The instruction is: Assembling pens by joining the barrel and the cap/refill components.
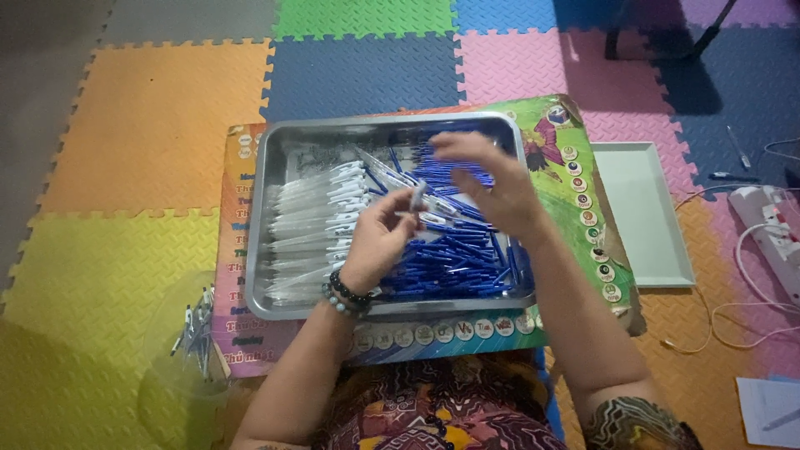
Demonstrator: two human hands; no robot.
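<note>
left hand (379, 237): closed on a clear pen barrel (417, 198), held above the steel tray (275, 158) centre, long axis tipped up toward tray's far side
right hand (492, 179): fingers loosely curled, couldn't tell if it gripped anything; hovered just right of the barrel tip, nearer hand to it
blue parts (458, 258): heaped in tray's right half, under both hands
clear barrels (312, 225): stacked in tray's left half, lying crosswise
green tray (646, 217): right of steel tray

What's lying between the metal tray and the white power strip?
A pale green tray lies on the mat between the metal tray and the power strip, seen from the head view.
</note>
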